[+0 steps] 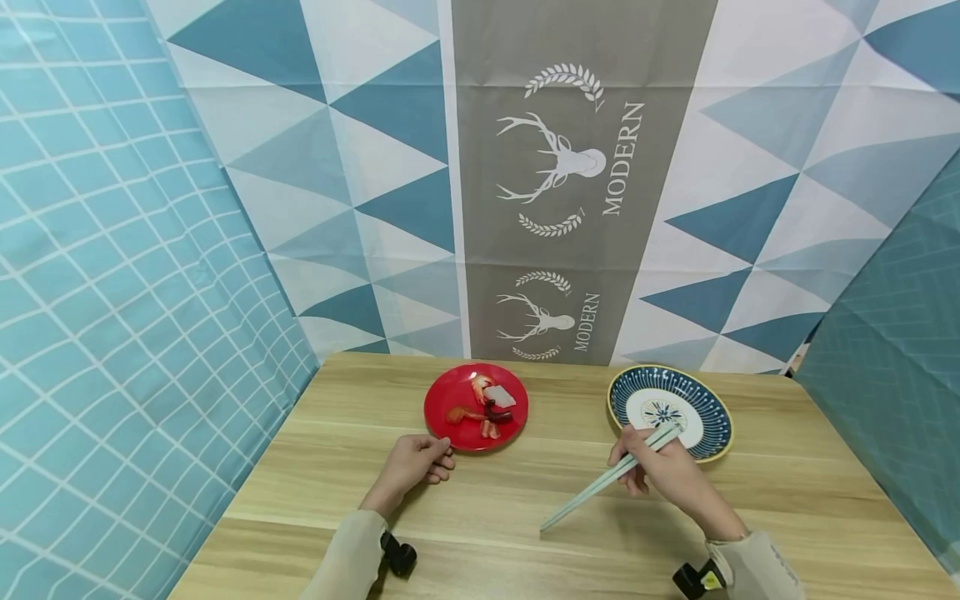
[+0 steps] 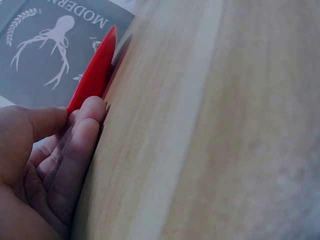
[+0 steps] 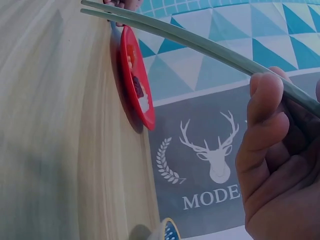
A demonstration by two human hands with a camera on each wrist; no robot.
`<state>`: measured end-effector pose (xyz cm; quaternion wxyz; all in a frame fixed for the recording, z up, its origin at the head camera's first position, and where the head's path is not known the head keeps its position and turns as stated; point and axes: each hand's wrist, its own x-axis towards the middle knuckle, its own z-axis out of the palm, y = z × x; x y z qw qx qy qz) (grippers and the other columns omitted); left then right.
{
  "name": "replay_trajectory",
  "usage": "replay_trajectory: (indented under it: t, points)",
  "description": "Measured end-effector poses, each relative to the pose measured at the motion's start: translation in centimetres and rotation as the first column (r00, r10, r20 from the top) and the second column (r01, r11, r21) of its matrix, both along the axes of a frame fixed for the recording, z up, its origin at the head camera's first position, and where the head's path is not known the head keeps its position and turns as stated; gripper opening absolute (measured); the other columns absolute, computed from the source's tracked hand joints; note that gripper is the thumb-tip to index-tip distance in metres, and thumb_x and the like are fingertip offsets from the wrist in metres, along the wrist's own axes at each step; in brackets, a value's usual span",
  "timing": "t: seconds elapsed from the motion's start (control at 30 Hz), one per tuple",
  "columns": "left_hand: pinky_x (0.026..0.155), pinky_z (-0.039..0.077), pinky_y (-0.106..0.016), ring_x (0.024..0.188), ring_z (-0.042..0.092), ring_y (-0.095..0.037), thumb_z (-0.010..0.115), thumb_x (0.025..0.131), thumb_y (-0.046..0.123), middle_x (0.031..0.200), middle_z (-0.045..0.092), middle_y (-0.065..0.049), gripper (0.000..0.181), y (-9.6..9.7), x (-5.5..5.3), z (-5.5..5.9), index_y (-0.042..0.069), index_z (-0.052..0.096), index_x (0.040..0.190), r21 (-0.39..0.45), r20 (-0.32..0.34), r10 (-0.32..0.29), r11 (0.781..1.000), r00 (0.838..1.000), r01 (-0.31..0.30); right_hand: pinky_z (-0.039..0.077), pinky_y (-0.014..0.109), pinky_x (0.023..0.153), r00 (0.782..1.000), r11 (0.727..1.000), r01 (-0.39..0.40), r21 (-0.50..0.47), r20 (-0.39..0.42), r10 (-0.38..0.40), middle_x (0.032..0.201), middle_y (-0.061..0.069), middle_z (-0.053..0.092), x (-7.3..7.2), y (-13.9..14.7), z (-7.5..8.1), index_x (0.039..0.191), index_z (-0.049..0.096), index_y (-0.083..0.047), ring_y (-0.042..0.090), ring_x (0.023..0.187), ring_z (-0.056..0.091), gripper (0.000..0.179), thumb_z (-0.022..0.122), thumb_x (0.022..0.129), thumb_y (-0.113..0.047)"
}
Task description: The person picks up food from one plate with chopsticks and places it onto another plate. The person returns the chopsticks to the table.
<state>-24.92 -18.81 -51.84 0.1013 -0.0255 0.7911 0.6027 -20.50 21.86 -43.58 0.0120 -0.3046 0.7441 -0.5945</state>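
My left hand (image 1: 414, 467) pinches the near left rim of a red plate (image 1: 441, 396), thumb above and fingers under the edge in the left wrist view. Several small food pieces lie on the plate: a white one (image 1: 500, 396), an orange-brown drumstick-shaped one (image 1: 461, 414), a dark one (image 1: 498, 414), a pinkish striped one (image 1: 489, 429) and an orange-and-white one (image 1: 480, 386). In my right hand (image 1: 663, 471) is a pair of pale green chopsticks (image 1: 588, 493), their tips close together and pointing left toward the near middle of the table. Nothing sits between the tips.
A deep blue-and-white patterned dish (image 1: 708, 400) with a yellow rim stands just beyond my right hand, partly covered by it. The wooden table (image 1: 562, 408) ends at a patterned cloth (image 1: 540, 250) behind, with blue checked cloth (image 1: 112, 292) along the left.
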Motion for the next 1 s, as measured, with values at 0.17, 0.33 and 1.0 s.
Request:
replay_trajectory:
  t: [0.17,0.33,1.0]
  points:
    - [0.063,0.063,-0.025,0.066,0.070,-0.011,0.061,0.105,0.029,0.082,0.074,-0.005,0.035,0.1,-0.1,0.0,-0.003,0.073,0.099,0.002,0.002,0.004,1.000,1.000,-0.004,0.045,0.030,0.035,0.998,1.000,0.017,-0.001,0.062,-0.017,0.061,0.015,0.063,0.1,-0.4,-0.3,0.083,0.067,0.002,0.011,0.044,0.059,0.051,0.029,0.114,-0.012]
    - [0.063,0.063,-0.025,0.066,0.070,-0.011,0.061,0.105,0.028,0.082,0.074,-0.005,0.034,0.1,-0.2,-0.1,-0.003,0.073,0.099,-0.003,0.003,0.003,1.000,1.000,-0.003,0.045,0.030,0.035,0.994,0.999,0.019,-0.037,0.108,-0.015,0.061,0.010,0.064,0.1,-0.5,-0.9,0.083,0.065,0.005,0.009,0.045,0.060,0.053,0.027,0.115,-0.015]
    - [0.063,0.063,-0.025,0.066,0.071,-0.012,0.061,0.105,0.030,0.083,0.075,-0.007,0.036,0.0,0.3,0.2,-0.003,0.073,0.100,0.006,0.000,-0.003,1.000,1.000,0.003,0.045,0.022,0.038,0.964,0.998,0.062,0.009,0.259,-0.062,0.058,-0.002,0.065,-0.5,-1.7,-2.8,0.080,0.065,0.007,0.005,0.043,0.058,0.049,0.043,0.112,-0.022]
